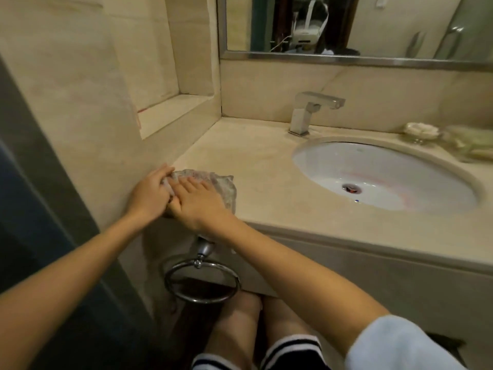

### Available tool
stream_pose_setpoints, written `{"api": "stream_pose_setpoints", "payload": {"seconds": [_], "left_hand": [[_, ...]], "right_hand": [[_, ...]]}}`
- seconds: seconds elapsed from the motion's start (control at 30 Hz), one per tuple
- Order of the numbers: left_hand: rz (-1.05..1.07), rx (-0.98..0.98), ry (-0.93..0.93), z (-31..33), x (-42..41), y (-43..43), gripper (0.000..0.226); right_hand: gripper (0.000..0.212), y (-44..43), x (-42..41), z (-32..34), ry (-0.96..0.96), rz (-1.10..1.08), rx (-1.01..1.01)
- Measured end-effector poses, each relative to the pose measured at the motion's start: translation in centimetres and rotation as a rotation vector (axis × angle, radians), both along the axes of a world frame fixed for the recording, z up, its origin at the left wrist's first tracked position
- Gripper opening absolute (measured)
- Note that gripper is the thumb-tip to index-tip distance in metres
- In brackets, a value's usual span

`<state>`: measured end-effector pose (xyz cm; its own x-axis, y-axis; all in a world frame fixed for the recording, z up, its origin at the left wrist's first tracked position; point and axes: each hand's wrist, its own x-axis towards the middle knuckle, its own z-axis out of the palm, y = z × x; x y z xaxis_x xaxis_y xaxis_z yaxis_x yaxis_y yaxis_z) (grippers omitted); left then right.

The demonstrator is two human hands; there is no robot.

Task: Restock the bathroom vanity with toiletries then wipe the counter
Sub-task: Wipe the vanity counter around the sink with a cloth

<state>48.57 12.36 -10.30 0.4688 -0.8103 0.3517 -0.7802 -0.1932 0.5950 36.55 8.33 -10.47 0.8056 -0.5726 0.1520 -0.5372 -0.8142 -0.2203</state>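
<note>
My left hand (149,194) curls on the left edge of the cloth (222,186), by the wall (80,116) at the front-left corner of the counter (266,161); my right hand (198,202) presses flat on it, fingers straight; sink (400,166) and tap (301,116) sit well right

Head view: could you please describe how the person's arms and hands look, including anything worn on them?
Both forearms are bare, and the left hand and right hand wear no gloves; no watch or bracelet shows at either wrist. A pale blue short sleeve covers the right upper arm. No sleeve shows on the left arm.
</note>
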Motion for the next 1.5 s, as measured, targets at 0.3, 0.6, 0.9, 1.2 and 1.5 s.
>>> {"api": "stream_pose_setpoints", "payload": {"seconds": [0.3, 0.6, 0.9, 1.2, 1.5], "left_hand": [[-0.114, 0.104, -0.07, 0.9, -8.6, -4.1, 0.045], [-0.473, 0.201, -0.234, -0.4, -20.2, -9.6, 0.047], [-0.437, 0.297, -0.341, -0.2, -20.9, -9.8, 0.048], [-0.472, 0.296, -0.372, -0.4, -20.6, -10.1, 0.047], [-0.664, 0.254, -0.415, 1.1, -27.2, -10.1, 0.045]], "right_hand": [[0.054, -5.9, -16.3, 1.1, -0.001, -0.328, 0.069], [0.075, -6.6, -44.5, 1.5, 0.123, -0.929, -0.01], [0.047, -5.9, -34.6, 1.1, 0.092, -0.883, -0.015], [0.055, -2.9, -27.4, 0.7, -0.026, -0.548, -0.005], [0.06, -4.1, -51.0, 0.9, 0.04, -1.043, 0.051]]}}
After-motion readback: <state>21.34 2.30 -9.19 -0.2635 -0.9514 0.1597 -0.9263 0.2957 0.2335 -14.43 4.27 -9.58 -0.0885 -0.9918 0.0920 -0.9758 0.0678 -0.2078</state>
